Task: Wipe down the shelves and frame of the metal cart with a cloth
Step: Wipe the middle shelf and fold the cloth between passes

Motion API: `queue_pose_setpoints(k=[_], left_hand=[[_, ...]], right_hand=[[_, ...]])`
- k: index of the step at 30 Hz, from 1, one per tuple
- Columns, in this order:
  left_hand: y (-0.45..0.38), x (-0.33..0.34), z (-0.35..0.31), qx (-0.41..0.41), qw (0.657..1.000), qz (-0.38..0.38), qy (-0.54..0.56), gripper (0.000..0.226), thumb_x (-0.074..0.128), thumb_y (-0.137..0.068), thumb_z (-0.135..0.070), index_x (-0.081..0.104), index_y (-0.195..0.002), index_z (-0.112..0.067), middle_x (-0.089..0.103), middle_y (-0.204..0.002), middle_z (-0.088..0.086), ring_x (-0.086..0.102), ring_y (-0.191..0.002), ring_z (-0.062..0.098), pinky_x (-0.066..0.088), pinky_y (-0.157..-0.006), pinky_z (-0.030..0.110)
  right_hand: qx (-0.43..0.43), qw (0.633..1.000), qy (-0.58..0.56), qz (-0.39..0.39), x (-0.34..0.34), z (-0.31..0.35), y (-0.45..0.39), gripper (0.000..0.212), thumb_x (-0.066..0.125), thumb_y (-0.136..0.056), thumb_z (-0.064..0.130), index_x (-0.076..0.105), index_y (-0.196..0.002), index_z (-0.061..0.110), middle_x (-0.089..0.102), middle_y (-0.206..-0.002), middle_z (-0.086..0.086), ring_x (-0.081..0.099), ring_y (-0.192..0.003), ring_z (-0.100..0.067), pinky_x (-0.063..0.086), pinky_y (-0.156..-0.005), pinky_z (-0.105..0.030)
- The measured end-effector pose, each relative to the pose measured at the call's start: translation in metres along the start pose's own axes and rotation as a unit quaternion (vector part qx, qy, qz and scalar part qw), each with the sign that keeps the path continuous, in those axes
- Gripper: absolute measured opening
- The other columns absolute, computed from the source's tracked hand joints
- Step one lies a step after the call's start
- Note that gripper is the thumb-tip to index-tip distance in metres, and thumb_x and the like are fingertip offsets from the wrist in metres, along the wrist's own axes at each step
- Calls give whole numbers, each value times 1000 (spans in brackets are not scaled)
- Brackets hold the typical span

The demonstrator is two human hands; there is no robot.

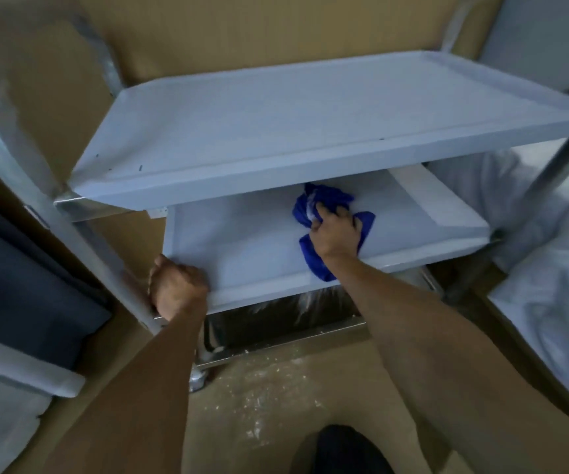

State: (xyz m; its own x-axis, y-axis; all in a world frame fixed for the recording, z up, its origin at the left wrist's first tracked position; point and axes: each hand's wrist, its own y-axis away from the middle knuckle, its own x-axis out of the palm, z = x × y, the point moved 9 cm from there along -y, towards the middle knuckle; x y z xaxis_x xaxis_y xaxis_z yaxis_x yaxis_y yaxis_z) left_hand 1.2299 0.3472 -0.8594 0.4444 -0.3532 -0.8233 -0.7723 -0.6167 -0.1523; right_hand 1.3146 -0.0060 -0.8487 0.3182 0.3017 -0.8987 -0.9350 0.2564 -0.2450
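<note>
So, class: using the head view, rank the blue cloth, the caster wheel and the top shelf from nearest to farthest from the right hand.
From the right hand:
1. Blue cloth, gripped in it on the middle shelf.
2. Top shelf, directly above.
3. Caster wheel, down on the floor to the left.

Top shelf [327,111]: pale grey-blue, plain, few dark specks at 8 o'clock corner. Middle shelf [242,244]: same pale grey-blue. Cloth [324,203]: deep royal blue, white streak near 11 o'clock fold. Frame post [81,234]: bright silver. Bottom shelf [276,323]: dark, streaked white. Floor [276,398]: tan, white flecks. Bedding [549,285] at 3 o'clock: white. Cushion [20,285] at 9 o'clock: dark navy.
</note>
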Motion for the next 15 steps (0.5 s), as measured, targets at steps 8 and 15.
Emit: queue_pose_setpoints(k=[8, 15], left_hand=[[7, 29, -82, 50, 984, 53, -164, 36, 48, -94, -20, 53, -125, -3, 43, -130, 23, 38, -123, 39, 34, -101, 47], [56, 111, -232, 206, 972, 100, -52, 44, 40, -95, -14, 48, -137, -7, 45, -141, 19, 38, -130, 38, 34, -107, 47]], right_hand=[[95, 994, 52, 26, -17, -64, -7, 57, 39, -100, 38, 25, -153, 24, 26, -154, -27, 24, -143, -41, 20, -116, -50], [-10, 1000, -13, 13, 0, -53, -75, 43, 50, -96, 40, 55, -135, 26, 54, -135, -16, 44, -128, -37, 31, -107, -52]])
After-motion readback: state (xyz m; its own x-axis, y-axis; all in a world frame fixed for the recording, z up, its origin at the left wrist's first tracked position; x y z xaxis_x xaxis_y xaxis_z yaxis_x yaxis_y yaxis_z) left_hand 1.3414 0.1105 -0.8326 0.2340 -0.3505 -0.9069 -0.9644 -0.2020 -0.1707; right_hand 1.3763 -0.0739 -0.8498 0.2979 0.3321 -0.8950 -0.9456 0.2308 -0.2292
